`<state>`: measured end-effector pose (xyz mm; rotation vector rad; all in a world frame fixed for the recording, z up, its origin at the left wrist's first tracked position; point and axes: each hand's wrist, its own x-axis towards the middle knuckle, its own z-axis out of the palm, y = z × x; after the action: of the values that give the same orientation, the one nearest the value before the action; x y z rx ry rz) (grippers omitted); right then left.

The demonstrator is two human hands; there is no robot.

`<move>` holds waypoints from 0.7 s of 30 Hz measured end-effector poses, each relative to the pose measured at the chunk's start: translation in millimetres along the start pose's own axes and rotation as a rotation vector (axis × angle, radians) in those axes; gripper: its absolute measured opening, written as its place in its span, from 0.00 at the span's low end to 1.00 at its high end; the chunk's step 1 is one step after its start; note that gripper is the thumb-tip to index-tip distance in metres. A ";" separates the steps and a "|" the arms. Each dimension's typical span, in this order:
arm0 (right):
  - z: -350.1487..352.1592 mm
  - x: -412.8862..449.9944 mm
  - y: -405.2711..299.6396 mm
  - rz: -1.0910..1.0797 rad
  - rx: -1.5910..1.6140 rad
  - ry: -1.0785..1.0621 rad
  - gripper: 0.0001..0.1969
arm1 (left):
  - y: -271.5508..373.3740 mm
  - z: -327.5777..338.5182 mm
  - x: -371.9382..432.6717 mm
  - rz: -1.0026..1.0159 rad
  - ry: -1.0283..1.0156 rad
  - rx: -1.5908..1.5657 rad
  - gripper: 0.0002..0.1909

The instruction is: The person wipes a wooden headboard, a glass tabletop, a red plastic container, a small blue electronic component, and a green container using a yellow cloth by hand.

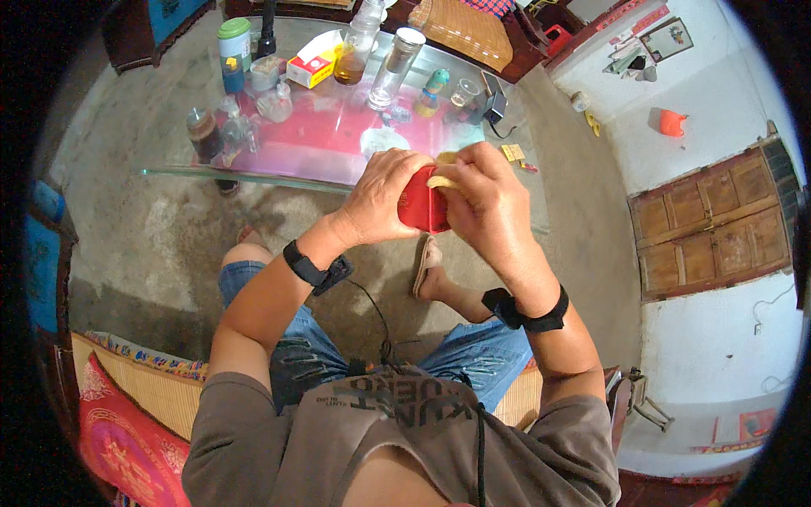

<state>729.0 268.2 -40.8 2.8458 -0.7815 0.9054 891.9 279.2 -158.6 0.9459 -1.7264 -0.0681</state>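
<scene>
My left hand (383,198) grips the left side of a small red box (415,201), its thumb below and its fingers over the top. The box is held up between both hands, above the floor and close to the near edge of the table. A strip of soft yellow material, perhaps cloth (445,182), is pinched in my right hand (491,193), against the right side of the box. The fingers of that hand partly hide the box's right side. Black straps circle both wrists, and a dark device hangs at the left one.
Ahead stands a glass-topped table (304,142). On it are a tissue box (315,66), a bottle of amber liquid (352,60), a glass tumbler (394,70), a clear cup (465,92), a green-lidded container (234,44) and a brown jar (204,134). A cable hangs from the left wrist device.
</scene>
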 end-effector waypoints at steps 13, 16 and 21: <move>-22.0 -25.4 45.6 0.657 0.963 0.011 0.08 | -1.8 -5.7 5.0 0.036 0.080 -0.086 0.48; -28.2 -31.0 45.8 0.749 1.021 -0.025 0.09 | -0.9 -9.8 6.1 0.055 0.105 -0.038 0.49; -14.7 -35.8 39.7 0.591 0.940 -0.038 0.10 | -2.3 -6.6 7.4 0.058 0.171 -0.011 0.49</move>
<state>677.1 252.7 -52.4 3.4234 -1.6109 1.6575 898.1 275.8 -151.4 0.8677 -1.5927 0.0409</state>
